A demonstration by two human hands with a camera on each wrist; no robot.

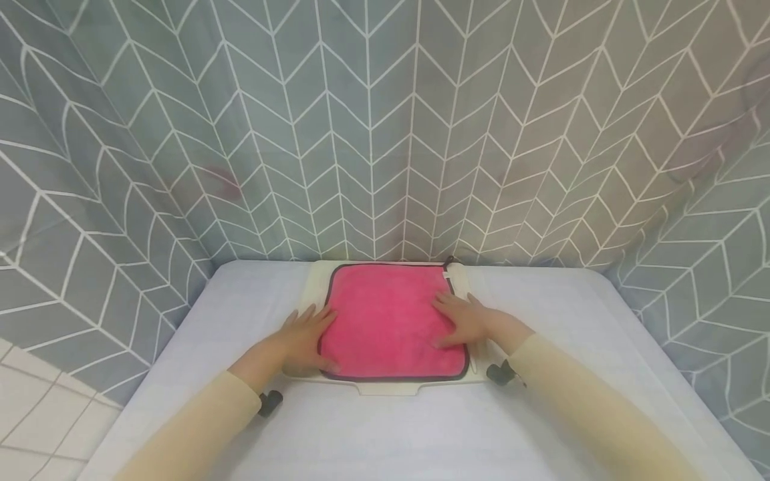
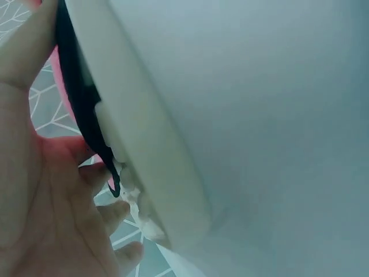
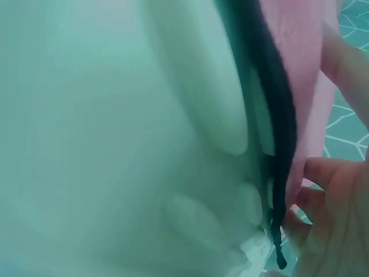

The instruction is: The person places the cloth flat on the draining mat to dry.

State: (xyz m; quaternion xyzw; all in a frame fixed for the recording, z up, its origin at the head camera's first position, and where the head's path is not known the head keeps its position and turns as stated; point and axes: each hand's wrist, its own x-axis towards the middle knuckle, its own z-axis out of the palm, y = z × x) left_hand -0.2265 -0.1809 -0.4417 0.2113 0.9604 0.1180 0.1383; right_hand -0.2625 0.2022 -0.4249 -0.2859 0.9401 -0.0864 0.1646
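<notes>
A bright pink cloth (image 1: 388, 321) with a dark edging lies flat over a cream plastic board or tray (image 1: 388, 389), which has a tab at its front. My left hand (image 1: 301, 339) rests with spread fingers on the cloth's left edge. Across from it, my right hand (image 1: 466, 318) touches the right side of the cloth, its fingers also spread. The left wrist view shows the dark edging (image 2: 81, 109) beside the left palm and above the pale rim (image 2: 155, 156). In the right wrist view, right fingertips meet the pink cloth (image 3: 297, 34) near its dark border.
The board stands on a table with a white cover (image 1: 385, 441). A grey curtain with white zigzag lines (image 1: 385, 133) hangs close behind and at both sides. At the cloth's back right corner are a dark loop (image 1: 450, 260) and a small white tag (image 1: 446, 274).
</notes>
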